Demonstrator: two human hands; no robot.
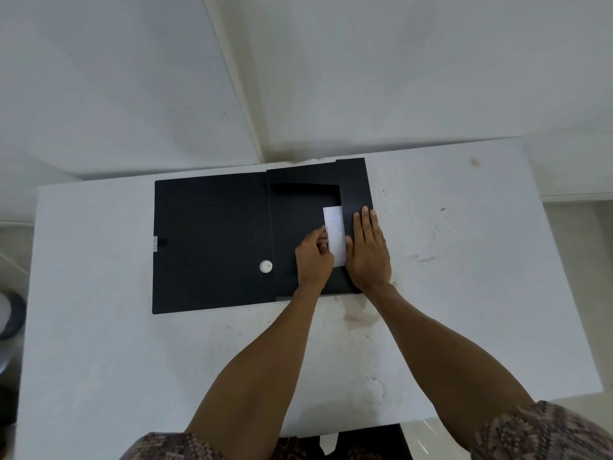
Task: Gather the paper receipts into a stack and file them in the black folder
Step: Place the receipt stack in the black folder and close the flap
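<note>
Step in hand: I judge I am seating the gathered receipts (335,234) inside the open black folder (212,240), the filing part of the task.
Left hand: my left hand (313,257) is curled, its fingertips pinching the left long edge of the receipts near their near end; it has hold of the paper.
Right hand: my right hand (368,250) lies flat and open, fingers straight, palm down on the folder's right-side flap (355,194), just beside the right edge of the receipts. It grips nothing; it only presses.
How to do it well: I should keep the flat hand as a fence, so the stack squares against it, and slide the paper with the pinching hand, not push from above, as thin slips buckle easily. I would keep the edges flush before letting go, or the top slip may fan out.
Folder: it lies opened flat at the far middle of the white surface (99,327), cover to the left, tray half to the right with its flaps folded outward.
Contents: the tray holds only the white receipts, lying lengthwise along its right side. How many slips are stacked I cannot tell.
Elsewhere: no loose receipts show on the surface.
</note>
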